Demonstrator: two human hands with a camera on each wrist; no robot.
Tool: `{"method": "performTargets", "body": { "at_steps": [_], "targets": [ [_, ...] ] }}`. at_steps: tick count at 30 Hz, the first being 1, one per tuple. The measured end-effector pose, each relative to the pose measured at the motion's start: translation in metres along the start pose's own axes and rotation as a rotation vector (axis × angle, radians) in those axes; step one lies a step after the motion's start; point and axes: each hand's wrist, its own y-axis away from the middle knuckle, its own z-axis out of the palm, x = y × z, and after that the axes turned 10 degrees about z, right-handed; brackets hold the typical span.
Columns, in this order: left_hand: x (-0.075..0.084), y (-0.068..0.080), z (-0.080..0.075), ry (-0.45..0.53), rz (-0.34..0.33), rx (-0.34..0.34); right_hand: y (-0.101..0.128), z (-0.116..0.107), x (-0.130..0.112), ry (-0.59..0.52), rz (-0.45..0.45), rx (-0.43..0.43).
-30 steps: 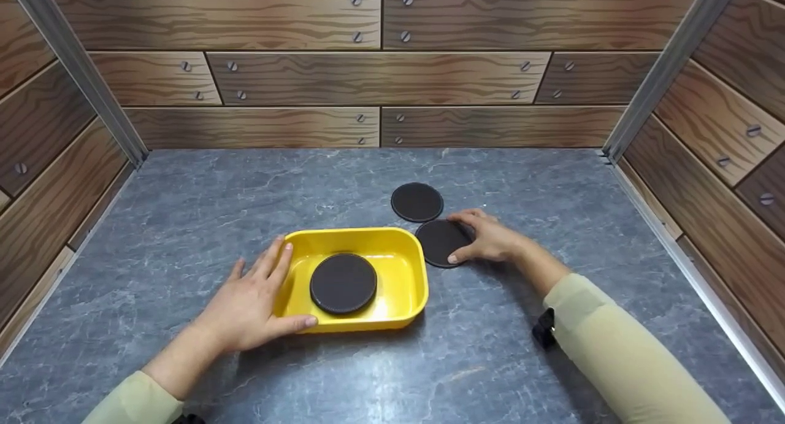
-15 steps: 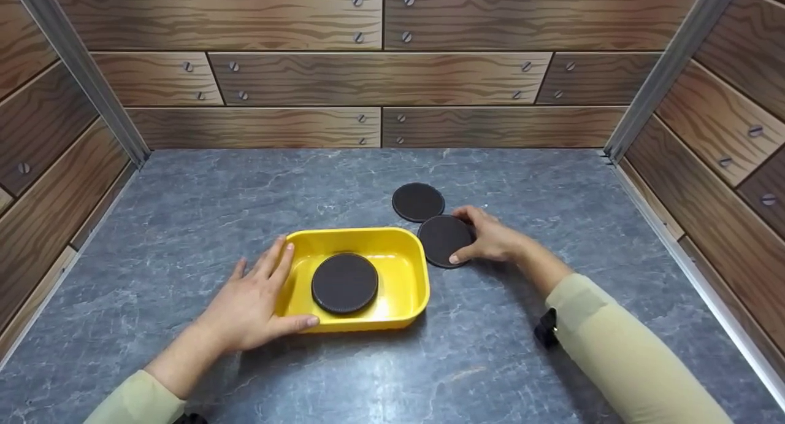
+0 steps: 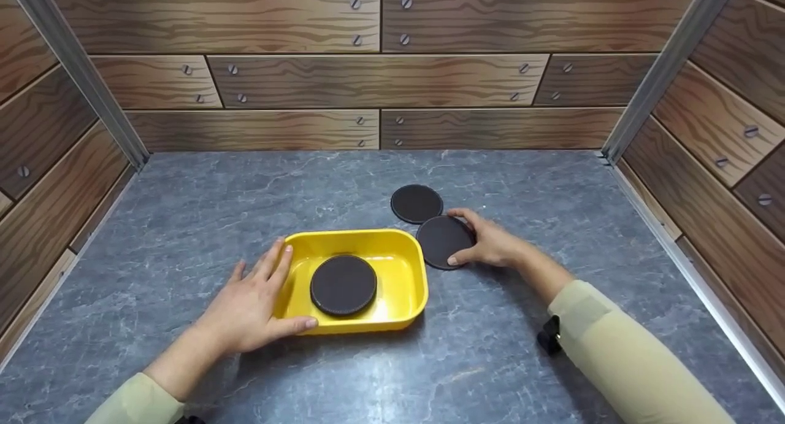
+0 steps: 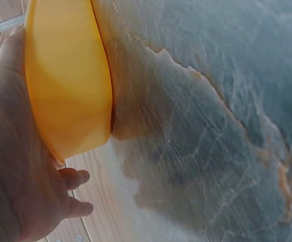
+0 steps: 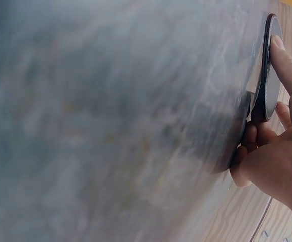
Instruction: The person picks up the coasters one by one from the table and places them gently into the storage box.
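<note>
A yellow rectangular tub (image 3: 392, 283) stands on the table in the head view, with a round black coaster (image 3: 343, 285) inside it; whether others lie beneath cannot be told. My left hand (image 3: 248, 310) rests along the tub's left corner, thumb on the front rim and straight fingers spread over the left rim. Right of the tub, my right hand (image 3: 490, 243) pinches another black coaster (image 3: 444, 241). The right wrist view shows the thumb on this coaster's (image 5: 273, 80) top and fingers beneath, its near edge tilted up from the table. A further black coaster (image 3: 417, 204) lies flat behind it.
The grey marbled table (image 3: 245, 185) is enclosed by wood-patterned panels (image 3: 380, 80) at the back and both sides. Metal corner posts (image 3: 92, 80) stand at the back left and back right.
The right fingers have slid under the far right edge of the coaster, which has risen slightly off the table. The left hand and tub stay in place.
</note>
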Motion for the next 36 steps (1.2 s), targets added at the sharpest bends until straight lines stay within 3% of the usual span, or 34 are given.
{"method": "performTargets", "body": {
  "at_steps": [22,36],
  "targets": [
    [0.0,0.001,0.001,0.002,0.003,0.012,0.016,-0.014,0.014,-0.196,0.021,-0.05],
    [0.0,0.001,0.0,0.007,-0.003,-0.002,0.026,-0.03,0.019,-0.272,0.027,0.011]
  ]
}}
